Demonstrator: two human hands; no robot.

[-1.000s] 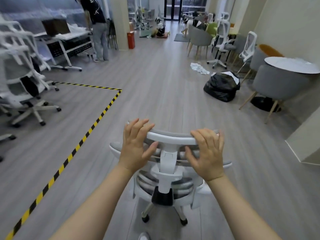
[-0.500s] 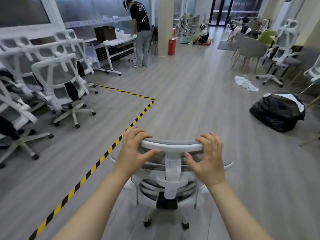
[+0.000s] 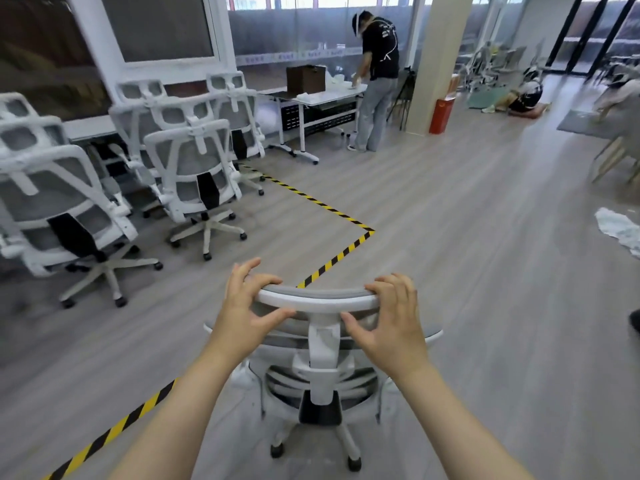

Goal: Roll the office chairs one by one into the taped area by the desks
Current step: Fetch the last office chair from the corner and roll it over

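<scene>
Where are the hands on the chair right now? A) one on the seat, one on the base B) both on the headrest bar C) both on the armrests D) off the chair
B: the left hand and the right hand each curl their fingers over the headrest bar of the chair.

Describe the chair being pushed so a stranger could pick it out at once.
Find the yellow-and-black floor tape that marks off the area by the window. Several white mesh chairs are parked inside it; the pushed chair stands at the tape, nearest the camera. It alone has hands on it: the left hand and right hand grip its headrest.
</scene>
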